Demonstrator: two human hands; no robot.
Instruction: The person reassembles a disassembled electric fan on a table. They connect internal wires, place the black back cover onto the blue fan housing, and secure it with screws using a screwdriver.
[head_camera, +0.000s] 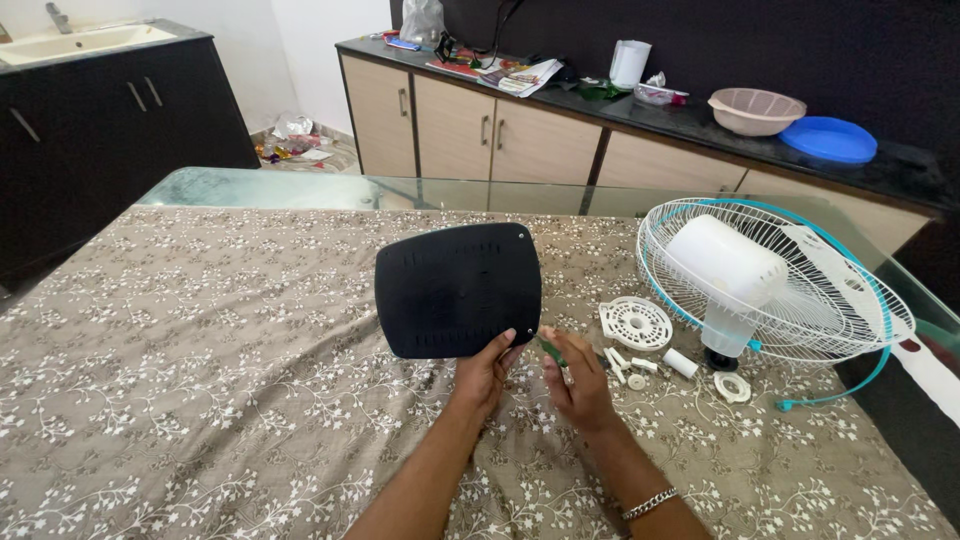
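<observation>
a glass table (300, 188) stands in a kitchen, mostly covered by a brown cloth (200, 340) with a white flower print. the left hand (487, 368) holds a black panel (458, 288) by its lower right corner, fingers over the edge, the panel tilted up off the cloth just above the hand. the right hand (576, 380) is just beside it, fingers loosely curled around a thin green tool (551, 351), probably a screwdriver; its tip points toward the panel's corner. a silver bracelet (650, 502) sits on the right wrist.

to the right of the hands small white parts (628, 364) lie on the cloth: a round vented disc (635, 322), a short cylinder (680, 362) and a ring (732, 386). past them a white fan (760, 285) lies with its wire guard facing up, rimmed in teal, at the table's right edge.

behind, a dark counter (900, 165) over beige cabinets carries a pink bowl (756, 110), a blue lid (828, 138), a white jug (630, 62), a clear plastic bag (421, 20) and flat colourful papers (505, 72). at far left a sink (75, 42) sits on a black cabinet, with bright wrappers (290, 148) on the floor in the corner.
</observation>
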